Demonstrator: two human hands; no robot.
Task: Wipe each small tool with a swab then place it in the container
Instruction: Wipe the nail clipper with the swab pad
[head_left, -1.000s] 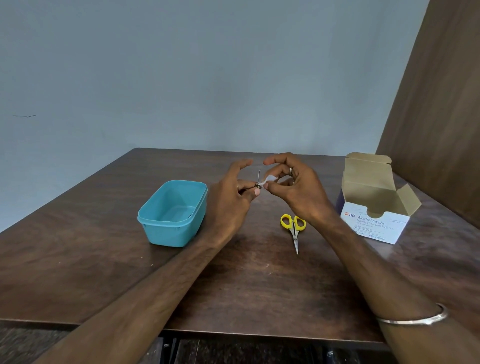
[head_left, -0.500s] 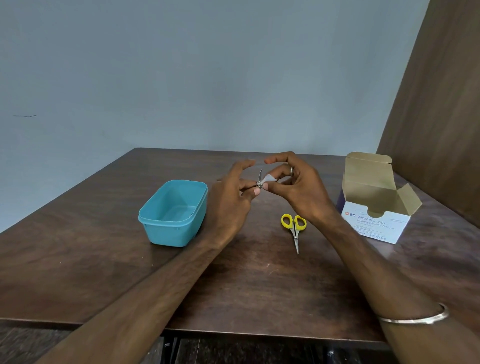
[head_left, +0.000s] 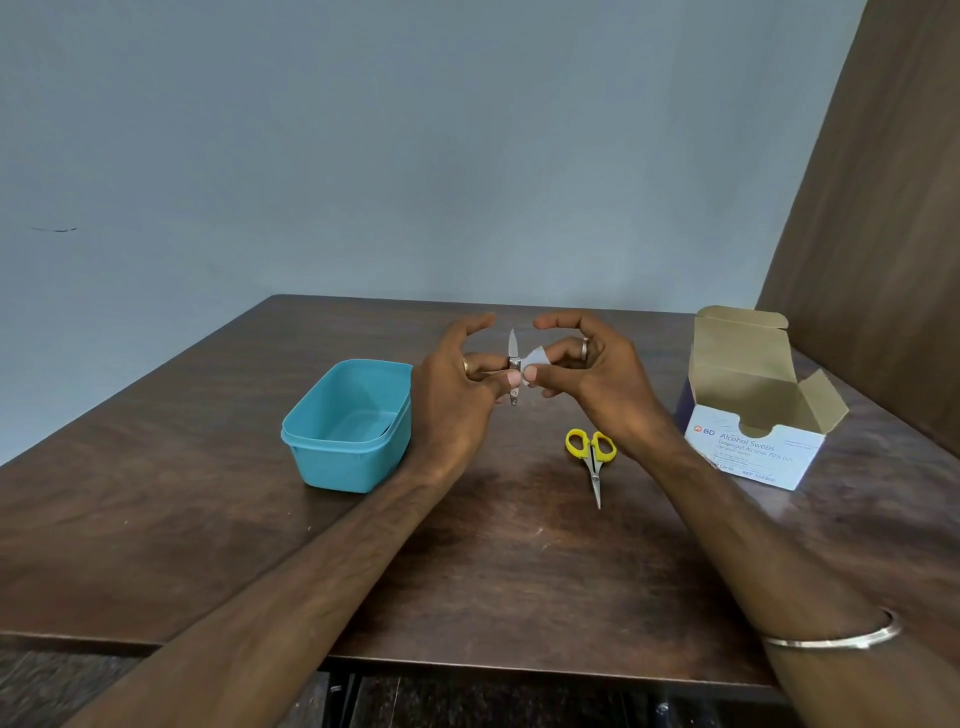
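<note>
Your left hand (head_left: 457, 395) pinches a small metal tool (head_left: 514, 366) between thumb and fingers, holding it upright above the counter (head_left: 208, 493) with its pointed blade end up and its textured end down. What kind of tool it is cannot be told for sure; it looks like a small folding blade or file. The left index finger arches free above it. Your right hand (head_left: 597, 374) pinches a small white swab (head_left: 534, 358) between thumb and fingertips, and the swab touches the right side of the tool at about its middle. So both grips are pressed together on something: the left on the tool, the right on the swab. You wear a ring on each hand and a metal bangle (head_left: 841, 636) on your right wrist.

The teal plastic container (head_left: 348, 426) sits on the counter just beside your left hand, lid off; it appears bare inside. Yellow-handled scissors (head_left: 592, 457) lie flat on the counter below your right hand, blades shut and pointing toward you.

To the right stands a cardboard box (head_left: 753, 410) with its flaps open. Its white front reads "BD", then "Alcohol Swabs" and "Isopropyl Alcohol 70%"; the smaller lines beneath are too fine to read, apart from something like "REF" and a number.
</note>
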